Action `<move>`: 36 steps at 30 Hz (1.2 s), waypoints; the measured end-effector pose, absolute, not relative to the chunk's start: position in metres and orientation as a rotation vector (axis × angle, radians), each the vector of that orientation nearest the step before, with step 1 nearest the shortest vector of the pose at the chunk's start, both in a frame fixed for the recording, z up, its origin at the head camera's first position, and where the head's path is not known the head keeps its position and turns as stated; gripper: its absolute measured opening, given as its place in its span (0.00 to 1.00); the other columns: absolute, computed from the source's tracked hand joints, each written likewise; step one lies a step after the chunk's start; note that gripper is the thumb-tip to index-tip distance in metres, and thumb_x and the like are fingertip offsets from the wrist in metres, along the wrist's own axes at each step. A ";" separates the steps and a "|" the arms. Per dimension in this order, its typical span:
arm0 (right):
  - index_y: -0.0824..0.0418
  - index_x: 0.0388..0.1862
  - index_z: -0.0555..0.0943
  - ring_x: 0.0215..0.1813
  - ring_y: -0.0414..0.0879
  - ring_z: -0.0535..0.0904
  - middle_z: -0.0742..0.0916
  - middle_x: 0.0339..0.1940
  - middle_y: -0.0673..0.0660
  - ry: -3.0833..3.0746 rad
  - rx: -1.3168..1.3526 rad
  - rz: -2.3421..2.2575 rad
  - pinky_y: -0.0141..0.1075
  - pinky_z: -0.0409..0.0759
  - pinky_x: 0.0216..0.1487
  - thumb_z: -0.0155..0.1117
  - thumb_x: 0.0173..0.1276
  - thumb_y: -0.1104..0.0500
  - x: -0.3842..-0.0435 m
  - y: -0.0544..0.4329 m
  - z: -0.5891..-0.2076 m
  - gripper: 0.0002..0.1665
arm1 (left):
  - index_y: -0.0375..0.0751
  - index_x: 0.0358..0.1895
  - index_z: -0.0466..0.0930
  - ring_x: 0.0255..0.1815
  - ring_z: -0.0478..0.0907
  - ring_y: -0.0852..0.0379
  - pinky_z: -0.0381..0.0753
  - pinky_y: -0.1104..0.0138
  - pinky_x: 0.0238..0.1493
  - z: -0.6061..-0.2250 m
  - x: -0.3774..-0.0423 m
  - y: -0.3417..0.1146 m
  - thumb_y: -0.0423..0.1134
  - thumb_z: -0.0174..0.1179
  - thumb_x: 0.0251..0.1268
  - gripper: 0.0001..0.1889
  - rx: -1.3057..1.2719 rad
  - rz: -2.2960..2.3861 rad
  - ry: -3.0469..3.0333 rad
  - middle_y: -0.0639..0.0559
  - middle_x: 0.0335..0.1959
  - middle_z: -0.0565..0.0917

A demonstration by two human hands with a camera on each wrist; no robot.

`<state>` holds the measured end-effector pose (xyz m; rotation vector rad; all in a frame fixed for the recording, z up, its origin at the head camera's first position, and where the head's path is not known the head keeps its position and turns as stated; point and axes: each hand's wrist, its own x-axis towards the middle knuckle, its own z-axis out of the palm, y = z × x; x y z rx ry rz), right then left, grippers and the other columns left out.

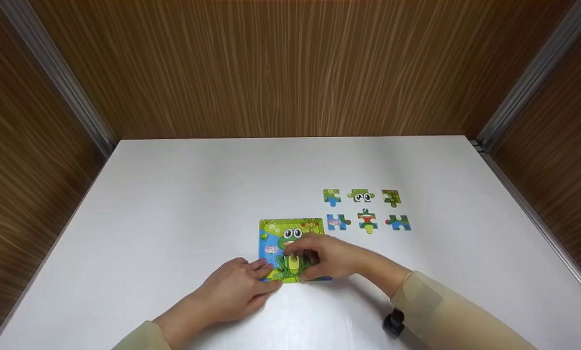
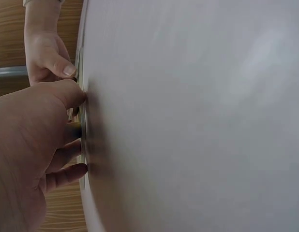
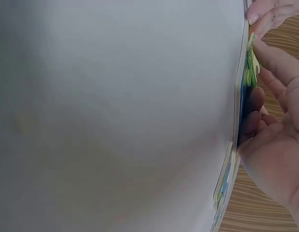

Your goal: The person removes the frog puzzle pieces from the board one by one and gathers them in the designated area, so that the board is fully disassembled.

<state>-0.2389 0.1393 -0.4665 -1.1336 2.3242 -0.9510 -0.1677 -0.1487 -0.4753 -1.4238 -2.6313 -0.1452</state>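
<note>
A frog jigsaw puzzle board [image 1: 290, 224] lies flat near the front middle of the white table. My left hand [image 1: 237, 289] rests at its lower left corner, fingers on the board and thumb along the front edge. Over the board's lower right part, my right hand [image 1: 328, 255] pinches a green puzzle piece [image 3: 251, 67] between thumb and fingers; in the right wrist view the piece tilts up from the board. My right fingers and palm hide part of the picture. In the left wrist view, my left thumb and fingers touch the board's thin edge.
Several loose puzzle pieces [image 1: 367, 221] lie in two rows to the right of the board, one showing the frog's eyes [image 1: 361, 195]. Brown wood-grain panels [image 1: 290, 68] enclose the table's back and sides. A small black object [image 1: 394, 323] is at the right sleeve.
</note>
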 end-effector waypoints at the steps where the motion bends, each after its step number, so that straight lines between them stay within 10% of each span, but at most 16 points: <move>1: 0.54 0.70 0.82 0.55 0.44 0.75 0.83 0.67 0.52 2.332 -1.124 -0.946 0.37 0.76 0.57 0.79 0.68 0.59 -0.239 0.139 -0.466 0.32 | 0.59 0.63 0.89 0.65 0.84 0.49 0.86 0.51 0.52 -0.476 -0.167 -0.150 0.47 0.61 0.78 0.16 -1.420 -0.149 -2.627 0.46 0.63 0.86; 36: 0.56 0.64 0.86 0.45 0.43 0.76 0.87 0.53 0.50 2.364 -1.225 -0.887 0.32 0.76 0.46 0.83 0.63 0.60 -0.239 0.138 -0.462 0.30 | 0.59 0.61 0.90 0.65 0.84 0.51 0.83 0.55 0.52 -0.466 -0.174 -0.150 0.46 0.60 0.75 0.17 -1.473 -0.227 -2.679 0.49 0.63 0.86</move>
